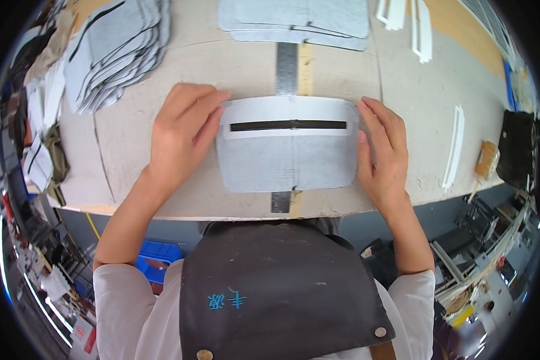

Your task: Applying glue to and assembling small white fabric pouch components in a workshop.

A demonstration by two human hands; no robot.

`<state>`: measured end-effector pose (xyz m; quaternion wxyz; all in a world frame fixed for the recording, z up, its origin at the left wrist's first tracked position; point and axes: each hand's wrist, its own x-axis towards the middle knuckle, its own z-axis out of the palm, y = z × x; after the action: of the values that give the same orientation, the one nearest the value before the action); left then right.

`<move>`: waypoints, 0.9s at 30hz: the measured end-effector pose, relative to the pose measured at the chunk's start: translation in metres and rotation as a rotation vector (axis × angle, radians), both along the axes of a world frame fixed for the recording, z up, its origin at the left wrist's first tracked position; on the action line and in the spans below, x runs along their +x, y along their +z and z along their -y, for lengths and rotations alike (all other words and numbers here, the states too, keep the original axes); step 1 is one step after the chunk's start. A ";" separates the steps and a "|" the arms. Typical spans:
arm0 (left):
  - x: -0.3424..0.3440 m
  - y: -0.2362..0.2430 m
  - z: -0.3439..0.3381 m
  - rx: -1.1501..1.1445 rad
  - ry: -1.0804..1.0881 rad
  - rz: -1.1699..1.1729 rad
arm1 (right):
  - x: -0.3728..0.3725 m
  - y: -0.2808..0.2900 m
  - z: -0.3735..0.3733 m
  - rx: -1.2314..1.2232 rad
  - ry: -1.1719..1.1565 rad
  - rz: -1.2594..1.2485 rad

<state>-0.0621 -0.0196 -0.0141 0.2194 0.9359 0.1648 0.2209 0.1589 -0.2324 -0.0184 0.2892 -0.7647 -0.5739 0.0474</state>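
A grey panel point(291, 159) with rounded corners lies flat before me, apparently sheet material. Across its upper part runs a white band with a long black zipper-like strip point(288, 125). My left hand point(183, 129) has its thumb and fingers closed at the panel's upper left corner. At the right edge, my right hand point(385, 147) grips with bent fingers near the upper corner and the thumb lower down. Beneath the panel passes a dark metal ruler point(287, 66), showing above and below it, beside a yellowish tape strip point(305, 66).
Similar grey panels are stacked at the far left point(117, 48) and far middle point(294, 18) of the table. White strips point(422, 30) lie at the far right, another white strip point(454, 147) nearer. A wrapped brown object on a stick point(487, 161) sits by the right edge.
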 end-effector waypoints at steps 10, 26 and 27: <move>-0.052 -0.018 0.033 0.183 -0.047 -0.153 | -0.032 -0.002 -0.017 -0.170 0.240 0.037; -0.050 -0.014 0.029 0.180 -0.059 -0.219 | -0.064 -0.007 -0.043 -0.209 0.390 0.007; -0.048 -0.014 0.027 0.181 -0.077 -0.204 | -0.064 -0.007 -0.043 -0.210 0.393 0.005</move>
<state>-0.1103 -0.0467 -0.0280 0.1243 0.9751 0.1296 0.1299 0.0954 -0.1898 -0.0252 0.1920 -0.6641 -0.7045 0.1603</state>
